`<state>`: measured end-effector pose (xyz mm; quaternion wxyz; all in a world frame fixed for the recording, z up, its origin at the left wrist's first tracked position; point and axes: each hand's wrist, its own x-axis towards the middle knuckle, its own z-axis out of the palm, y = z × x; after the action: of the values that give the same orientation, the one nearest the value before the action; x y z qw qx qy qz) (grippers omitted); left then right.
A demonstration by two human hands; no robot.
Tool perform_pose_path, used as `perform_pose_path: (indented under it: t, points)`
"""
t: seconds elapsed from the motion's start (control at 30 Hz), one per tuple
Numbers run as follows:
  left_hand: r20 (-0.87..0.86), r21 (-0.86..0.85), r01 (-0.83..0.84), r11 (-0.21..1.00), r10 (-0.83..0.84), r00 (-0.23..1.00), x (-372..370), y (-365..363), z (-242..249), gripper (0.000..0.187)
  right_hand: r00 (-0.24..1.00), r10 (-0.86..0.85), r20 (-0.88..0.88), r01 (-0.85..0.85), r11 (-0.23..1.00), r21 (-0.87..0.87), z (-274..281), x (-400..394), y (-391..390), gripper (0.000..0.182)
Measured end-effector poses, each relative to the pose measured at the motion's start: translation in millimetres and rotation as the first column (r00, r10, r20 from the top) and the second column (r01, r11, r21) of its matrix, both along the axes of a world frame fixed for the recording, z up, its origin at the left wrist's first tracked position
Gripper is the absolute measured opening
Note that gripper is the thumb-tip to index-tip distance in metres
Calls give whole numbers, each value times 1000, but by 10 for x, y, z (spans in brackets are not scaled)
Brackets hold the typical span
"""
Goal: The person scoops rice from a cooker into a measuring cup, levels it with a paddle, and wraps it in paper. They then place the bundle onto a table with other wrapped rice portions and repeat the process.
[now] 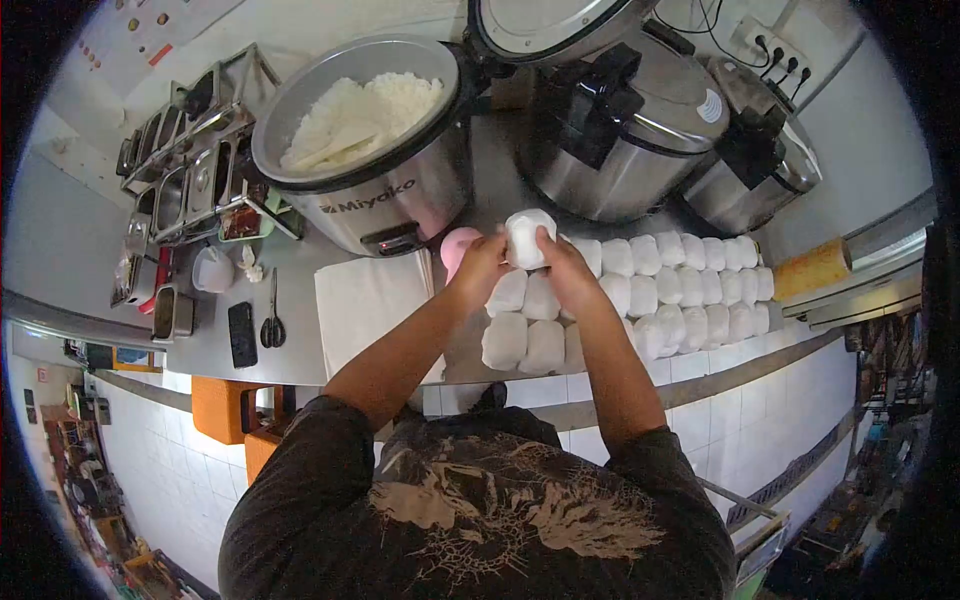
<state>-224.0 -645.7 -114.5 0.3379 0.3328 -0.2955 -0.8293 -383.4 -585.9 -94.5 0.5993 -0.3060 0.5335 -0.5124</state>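
Both my hands hold one white paper-wrapped rice packet (526, 238) above the steel counter. My left hand (482, 268) grips its left side and my right hand (562, 270) its right side. Under and to the right of my hands lie rows of several finished white packets (650, 295). A pink cup (457, 247) stands just left of my left hand. An open Miyako rice cooker (375, 190) with white rice (365, 112) and a paddle inside stands behind it.
A stack of white paper sheets (368, 300) lies left of my arms. Scissors (271, 325) and a black phone (242, 334) lie further left. Two closed rice cookers (630, 130) stand at the back right. A condiment tray rack (185, 165) sits far left.
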Motion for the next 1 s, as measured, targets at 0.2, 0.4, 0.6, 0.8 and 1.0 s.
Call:
perform_pose_path:
  t: [0.2,0.4,0.6,0.8,1.0]
  points:
    - [242,-326,13,945,71,968,-173,-273,-58,39,671,239,-702,-191,970,147,126,-437,-410,88]
    - [752,-552,214,806,369,547,-275,-428,-705,56,138,469,-872,-347,848,401,-382,-858,-1032,65]
    - [445,-896,191,402,825,349,-560,-116,-635,35,98,651,-753,-458,701,547,-618,-983,-1169,53]
    - [618,-725,74,685,599,509,-533,-250,-921,33,106,674,-731,-530,660,532,-338,-1034,-1036,67]
    - [570,-816,236,527,665,483,-494,21,-714,44,-58,557,-829,-526,689,499,-121,-865,-655,80]
